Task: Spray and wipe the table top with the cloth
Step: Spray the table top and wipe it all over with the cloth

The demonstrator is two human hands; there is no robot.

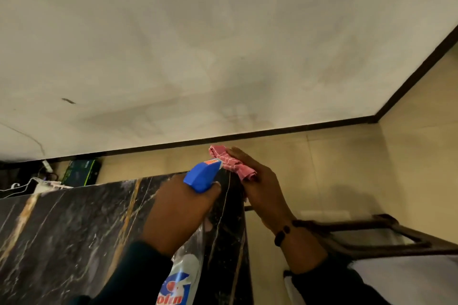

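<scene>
At the far left, some cables [29, 184] and a dark box [81, 171] lay on the floor behind the black marble table top [62, 238] with its gold veins. The left hand [178, 210] was curled around the neck of the spray bottle [200, 176], whose blue head was over the table's far right corner. Just to the right, the right hand [257, 186] gripped the bunched red cloth [230, 162] beside the table's right edge, and a brown wooden frame [371, 235] stood further right.
</scene>
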